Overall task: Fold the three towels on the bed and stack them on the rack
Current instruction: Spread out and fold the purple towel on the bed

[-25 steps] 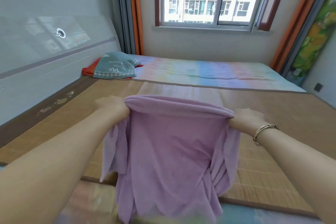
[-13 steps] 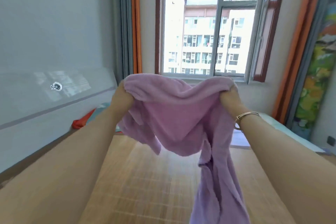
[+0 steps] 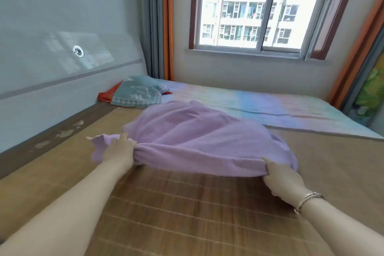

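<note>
Fingers [image 3: 124,140], purple towel [image 3: 197,137] now lowered bedward.

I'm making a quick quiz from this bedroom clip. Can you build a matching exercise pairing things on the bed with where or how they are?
Things:
1. purple towel
2. teal towel
3. red cloth
4. bracelet

States:
A. on the right wrist
B. mostly hidden under another cloth by the headboard
C. gripped at both near corners, billowing over the mat
D. lying crumpled on top of another cloth

Pairs: 1-C, 2-D, 3-B, 4-A

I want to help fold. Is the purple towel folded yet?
Not yet. The purple towel billows over the mat, bunched, both hands gripping its near edge.
</note>
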### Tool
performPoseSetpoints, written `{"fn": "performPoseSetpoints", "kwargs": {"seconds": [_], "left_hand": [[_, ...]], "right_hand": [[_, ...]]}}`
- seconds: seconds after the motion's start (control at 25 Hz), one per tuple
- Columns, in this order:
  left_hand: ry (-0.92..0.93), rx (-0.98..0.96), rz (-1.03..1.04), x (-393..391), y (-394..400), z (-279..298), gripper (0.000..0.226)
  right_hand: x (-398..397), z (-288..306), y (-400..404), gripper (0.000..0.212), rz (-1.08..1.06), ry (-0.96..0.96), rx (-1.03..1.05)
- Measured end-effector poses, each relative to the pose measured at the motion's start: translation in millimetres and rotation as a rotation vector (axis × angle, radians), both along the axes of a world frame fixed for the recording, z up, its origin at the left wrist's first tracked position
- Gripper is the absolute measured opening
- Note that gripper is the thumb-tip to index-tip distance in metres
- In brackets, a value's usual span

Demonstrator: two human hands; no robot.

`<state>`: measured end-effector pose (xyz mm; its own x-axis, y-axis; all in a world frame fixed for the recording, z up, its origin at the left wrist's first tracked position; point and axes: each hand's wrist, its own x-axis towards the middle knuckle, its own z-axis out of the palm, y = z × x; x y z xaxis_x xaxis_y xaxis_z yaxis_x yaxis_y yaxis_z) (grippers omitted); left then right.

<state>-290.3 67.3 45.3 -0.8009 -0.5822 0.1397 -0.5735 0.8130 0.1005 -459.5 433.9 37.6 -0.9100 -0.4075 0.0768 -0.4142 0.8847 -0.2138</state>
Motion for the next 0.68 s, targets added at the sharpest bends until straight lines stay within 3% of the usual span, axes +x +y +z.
{"fn": "performPoseSetpoints", "kwargs": {"seconds": [0.12,0.2,0.28,0.36,0.48,0.6,0.68], "left_hand": [[-0.272,-0.157,0.003,53,11,-99,0.031],[-0.291,-0.287,-0.074,86,8,-155,0.025],[-0.275,-0.315,-0.115,109,4,-187,0.036],[-0.252,-0.293,-0.127,121,5,-187,0.037],[-0.170,-0.303,-0.082,134,6,-181,0.036],[-0.279,-0.264,0.056,149,10,-165,0.023],[-0.380,-0.202,0.185,158,15,-166,0.041]], "right_hand": [[39,-83,0,0.011,0.059,0.023,0.287],[64,-117,0,0.015,0.045,0.062,0.430],[78,-139,4,0.020,0.122,0.137,0.426],[84,-154,14,0.021,0.192,0.248,0.374],[101,-151,14,0.020,0.219,0.244,0.364],[113,-146,9,0.021,0.143,0.070,0.256],[119,-147,7,0.015,0.174,-0.032,0.124]]}}
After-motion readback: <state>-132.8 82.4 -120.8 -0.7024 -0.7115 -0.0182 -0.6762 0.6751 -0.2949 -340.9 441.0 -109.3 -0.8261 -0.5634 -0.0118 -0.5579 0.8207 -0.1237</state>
